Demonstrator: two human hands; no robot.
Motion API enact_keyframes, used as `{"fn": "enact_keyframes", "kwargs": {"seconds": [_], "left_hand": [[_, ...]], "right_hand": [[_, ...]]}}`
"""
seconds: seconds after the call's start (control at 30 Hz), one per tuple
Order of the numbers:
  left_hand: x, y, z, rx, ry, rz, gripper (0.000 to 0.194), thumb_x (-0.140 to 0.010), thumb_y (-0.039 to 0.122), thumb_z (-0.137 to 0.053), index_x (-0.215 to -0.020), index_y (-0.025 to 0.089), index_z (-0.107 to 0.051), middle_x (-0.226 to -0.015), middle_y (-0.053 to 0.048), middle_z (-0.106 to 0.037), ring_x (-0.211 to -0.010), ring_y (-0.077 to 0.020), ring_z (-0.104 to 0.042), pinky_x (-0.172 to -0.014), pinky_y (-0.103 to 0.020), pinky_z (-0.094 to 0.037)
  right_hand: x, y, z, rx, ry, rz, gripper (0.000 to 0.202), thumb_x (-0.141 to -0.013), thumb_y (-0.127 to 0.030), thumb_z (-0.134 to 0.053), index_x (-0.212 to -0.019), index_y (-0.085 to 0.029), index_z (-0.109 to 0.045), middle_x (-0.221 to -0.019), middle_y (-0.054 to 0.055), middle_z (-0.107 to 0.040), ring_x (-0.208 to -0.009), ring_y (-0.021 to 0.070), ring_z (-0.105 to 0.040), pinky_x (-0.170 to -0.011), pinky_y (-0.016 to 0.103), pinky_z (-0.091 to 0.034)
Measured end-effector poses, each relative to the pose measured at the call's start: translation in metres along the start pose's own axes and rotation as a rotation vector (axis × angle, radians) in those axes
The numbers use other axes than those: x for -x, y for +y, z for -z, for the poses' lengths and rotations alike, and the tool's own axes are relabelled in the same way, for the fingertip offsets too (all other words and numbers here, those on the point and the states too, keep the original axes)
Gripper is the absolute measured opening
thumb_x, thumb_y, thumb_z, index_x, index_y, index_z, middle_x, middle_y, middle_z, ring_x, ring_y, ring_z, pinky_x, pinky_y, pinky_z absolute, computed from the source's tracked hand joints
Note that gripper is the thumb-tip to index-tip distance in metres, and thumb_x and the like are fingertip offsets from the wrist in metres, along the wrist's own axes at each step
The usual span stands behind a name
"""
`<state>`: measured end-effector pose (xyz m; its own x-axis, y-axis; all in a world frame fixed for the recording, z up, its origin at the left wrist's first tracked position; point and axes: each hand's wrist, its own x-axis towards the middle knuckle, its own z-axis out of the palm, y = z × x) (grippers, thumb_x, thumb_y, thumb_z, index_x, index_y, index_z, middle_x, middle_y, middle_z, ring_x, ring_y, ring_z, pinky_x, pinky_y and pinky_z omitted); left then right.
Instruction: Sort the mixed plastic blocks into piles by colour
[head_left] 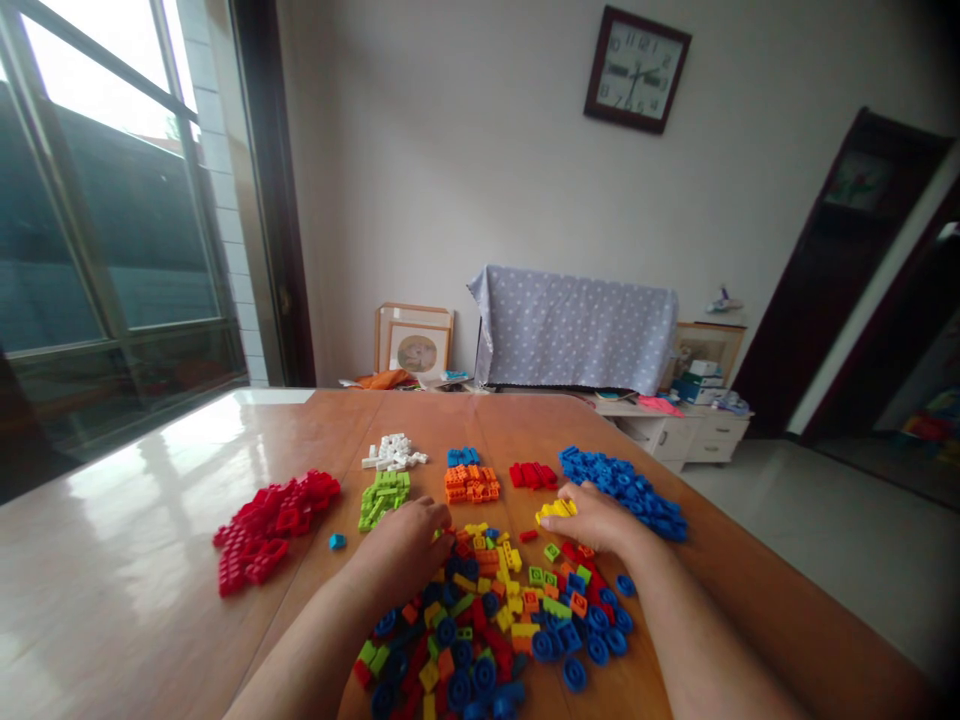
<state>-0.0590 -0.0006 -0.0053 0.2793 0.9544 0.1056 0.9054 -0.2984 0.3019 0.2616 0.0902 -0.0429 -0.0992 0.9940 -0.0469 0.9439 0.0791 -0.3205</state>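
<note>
My right hand (600,520) curls its thumb and fingers around a small row of yellow toy bricks (556,513) on the table. My left hand (411,540) is over the far left edge of a mixed pile of toy bricks (512,600). Its fingers are bent together, with a hint of yellow by the tips; whatever they hold is mostly hidden. Just beyond that hand lie lime green bricks (384,498). Orange bricks (472,485) sit between the two hands, farther back, and a red brick group (533,475) is behind the yellow ones.
Larger sorted heaps flank the hands: red bricks (274,525) at left, blue bricks (622,490) at right. White bricks (394,453) and a few blue bricks (463,456) lie at the back. One turquoise brick (337,541) rests alone on the wooden table (150,600).
</note>
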Motion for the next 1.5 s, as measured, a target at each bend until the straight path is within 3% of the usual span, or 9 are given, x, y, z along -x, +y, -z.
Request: {"fn": "enact_keyframes", "kwargs": {"seconds": [0.43, 0.67, 0.77, 0.87, 1.0, 1.13, 1.23, 1.4, 1.5], "left_hand": [[0.000, 0.006, 0.000, -0.023, 0.001, -0.012, 0.022, -0.091, 0.032, -0.052, -0.098, 0.023, -0.070, -0.103, -0.009, -0.068, -0.092, -0.0233, -0.065, -0.078, -0.031, -0.047], [0.003, 0.004, 0.003, -0.003, 0.020, -0.010, 0.024, -0.091, 0.032, -0.052, -0.105, 0.023, -0.069, -0.108, -0.009, -0.067, -0.096, -0.0234, -0.065, -0.084, -0.031, -0.048], [0.003, 0.000, 0.002, -0.005, 0.050, -0.018, 0.024, -0.090, 0.030, -0.052, -0.105, 0.023, -0.069, -0.108, -0.008, -0.067, -0.096, -0.0232, -0.065, -0.084, -0.031, -0.047], [0.003, -0.003, 0.000, -0.003, 0.065, -0.026, 0.024, -0.090, 0.030, -0.053, -0.106, 0.023, -0.069, -0.108, -0.008, -0.067, -0.096, -0.0228, -0.065, -0.084, -0.030, -0.047], [0.004, -0.004, 0.000, -0.017, 0.064, -0.018, 0.024, -0.091, 0.032, -0.053, -0.105, 0.022, -0.069, -0.108, -0.008, -0.068, -0.097, -0.0229, -0.065, -0.082, -0.030, -0.047], [0.005, 0.001, 0.000, -0.034, 0.053, -0.025, 0.023, -0.090, 0.030, -0.052, -0.106, 0.023, -0.068, -0.107, -0.008, -0.068, -0.096, -0.0228, -0.065, -0.082, -0.030, -0.047], [0.004, 0.005, -0.002, -0.022, 0.058, -0.047, 0.022, -0.091, 0.031, -0.053, -0.104, 0.023, -0.069, -0.106, -0.008, -0.067, -0.095, -0.0224, -0.064, -0.082, -0.030, -0.047], [0.003, 0.007, -0.005, -0.022, 0.062, -0.076, 0.021, -0.092, 0.033, -0.052, -0.100, 0.022, -0.069, -0.102, -0.008, -0.067, -0.093, -0.0218, -0.064, -0.081, -0.029, -0.047], [0.003, 0.007, -0.006, -0.029, 0.058, -0.075, 0.020, -0.092, 0.032, -0.052, -0.098, 0.023, -0.069, -0.100, -0.007, -0.067, -0.093, -0.0215, -0.063, -0.081, -0.028, -0.047]], "right_hand": [[0.004, -0.014, 0.000, 0.103, 0.049, -0.013, 0.064, -0.074, -0.073, -0.063, -0.117, -0.025, -0.066, -0.125, 0.014, -0.062, -0.104, 0.0320, -0.065, -0.082, 0.037, -0.046], [0.000, 0.000, 0.001, -0.008, 0.093, -0.018, 0.073, -0.071, -0.080, -0.063, -0.119, -0.024, -0.065, -0.125, 0.015, -0.062, -0.105, 0.0305, -0.064, -0.083, 0.035, -0.046], [-0.005, 0.006, 0.006, -0.068, 0.159, 0.003, 0.057, -0.078, -0.071, -0.061, -0.106, -0.022, -0.067, -0.111, 0.012, -0.068, -0.094, 0.0254, -0.065, -0.074, 0.031, -0.045], [-0.004, 0.001, 0.010, -0.155, 0.220, 0.111, 0.030, -0.087, -0.049, -0.057, -0.088, -0.021, -0.066, -0.085, 0.005, -0.069, -0.077, 0.0192, -0.062, -0.065, 0.026, -0.041], [0.010, -0.024, 0.008, -0.308, 0.112, 0.340, 0.014, -0.085, -0.031, -0.056, -0.084, -0.021, -0.066, -0.072, -0.001, -0.066, -0.068, 0.0151, -0.059, -0.058, 0.023, -0.037], [0.028, -0.052, 0.000, -0.326, -0.032, 0.419, 0.010, -0.080, -0.023, -0.057, -0.082, -0.020, -0.067, -0.068, -0.002, -0.064, -0.062, 0.0125, -0.055, -0.054, 0.021, -0.032], [0.038, -0.063, -0.002, -0.265, -0.108, 0.431, 0.010, -0.079, -0.025, -0.059, -0.081, -0.020, -0.068, -0.068, -0.002, -0.065, -0.063, 0.0125, -0.054, -0.053, 0.021, -0.031], [0.045, -0.070, 0.002, -0.078, -0.136, 0.423, 0.023, -0.076, -0.043, -0.071, -0.082, -0.021, -0.071, -0.076, -0.001, -0.070, -0.068, 0.0144, -0.057, -0.055, 0.023, -0.029], [0.044, -0.071, -0.001, -0.063, -0.146, 0.419, 0.018, -0.075, -0.037, -0.072, -0.082, -0.021, -0.071, -0.076, -0.001, -0.070, -0.069, 0.0145, -0.059, -0.056, 0.023, -0.030]]}}
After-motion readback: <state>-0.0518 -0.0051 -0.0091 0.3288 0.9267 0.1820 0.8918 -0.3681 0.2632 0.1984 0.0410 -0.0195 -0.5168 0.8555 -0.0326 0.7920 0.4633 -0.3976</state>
